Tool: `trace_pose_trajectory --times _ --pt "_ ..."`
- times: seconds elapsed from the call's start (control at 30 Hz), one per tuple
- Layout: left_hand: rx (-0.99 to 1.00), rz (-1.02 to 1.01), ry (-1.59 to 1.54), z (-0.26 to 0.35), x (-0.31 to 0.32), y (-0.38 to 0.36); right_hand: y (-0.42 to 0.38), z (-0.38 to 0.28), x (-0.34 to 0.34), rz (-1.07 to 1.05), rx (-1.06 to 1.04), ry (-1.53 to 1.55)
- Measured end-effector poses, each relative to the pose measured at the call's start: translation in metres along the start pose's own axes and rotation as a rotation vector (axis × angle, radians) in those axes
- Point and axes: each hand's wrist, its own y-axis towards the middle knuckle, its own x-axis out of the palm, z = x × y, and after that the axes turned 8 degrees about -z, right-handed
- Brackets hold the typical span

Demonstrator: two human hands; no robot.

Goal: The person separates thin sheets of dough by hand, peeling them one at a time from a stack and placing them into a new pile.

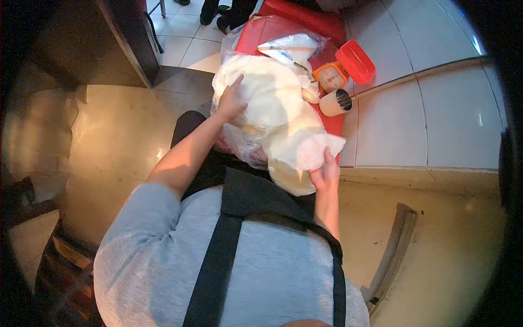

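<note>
A pile of thin, pale, round dough sheets (261, 90) lies on clear plastic (243, 143) over a red seat. My left hand (231, 103) rests on the pile's left side, fingers stretched out and apart. At the lower right, my right hand (326, 171) pinches the edge of a thin dough sheet (294, 155), thumb on one side. This sheet hangs over the near end of the pile, towards my lap, and its corner sticks up beyond my fingers.
Behind the pile is a white plastic bag (297, 46). An orange container (331, 76), a red plastic tub (356, 61) and a white cup (335, 103) stand along the tiled wall (392, 117). Another person's dark shoes (222, 24) show at the top.
</note>
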Motion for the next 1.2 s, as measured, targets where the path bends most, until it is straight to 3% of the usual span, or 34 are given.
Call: trace_pose_trajectory --times 0.07,0.17,0.33,0.43,0.57,0.67,0.73,0.8,0.87,0.97,1.07,1.1,1.2 --pt "-0.114 -0.072 0.067 -0.030 0.000 0.004 0.016 -0.011 0.030 -0.102 -0.043 0.007" --pt "-0.184 -0.066 0.071 -0.008 -0.011 -0.006 0.034 -0.024 0.073 -0.253 -0.167 0.033" --pt "-0.078 -0.048 0.013 -0.006 -0.013 -0.011 0.033 -0.025 0.138 -0.269 -0.304 0.100" --pt "-0.088 -0.046 0.034 -0.002 -0.012 -0.011 0.058 0.006 0.114 -0.351 -0.202 0.215" --pt "-0.048 -0.049 0.083 -0.032 -0.006 -0.001 0.121 0.087 0.047 -0.053 0.024 0.191" --pt "-0.083 -0.019 -0.080 -0.023 -0.007 -0.004 0.116 0.102 0.035 -0.187 -0.003 -0.087" --pt "0.024 0.064 0.076 -0.038 -0.002 -0.003 0.121 0.096 0.038 -0.215 0.061 -0.095" --pt "-0.015 0.047 0.082 -0.039 0.002 -0.002 0.118 0.088 0.031 -0.239 0.102 -0.136" --pt "-0.201 -0.062 -0.059 0.005 -0.016 -0.003 0.110 0.084 0.021 -0.266 0.125 -0.212" --pt "-0.228 -0.086 0.228 0.003 -0.014 -0.006 0.071 0.078 0.008 -0.180 -0.060 -0.913" --pt "-0.136 0.089 0.202 -0.010 -0.003 -0.005 0.035 0.078 -0.032 -0.193 -0.575 -1.904" --pt "-0.109 0.074 0.199 -0.007 -0.004 -0.006 0.027 0.084 -0.040 -0.249 -0.585 -1.829" --pt "-0.148 0.040 0.123 0.003 -0.006 -0.005 0.021 0.097 -0.052 -0.132 -0.576 -2.003"
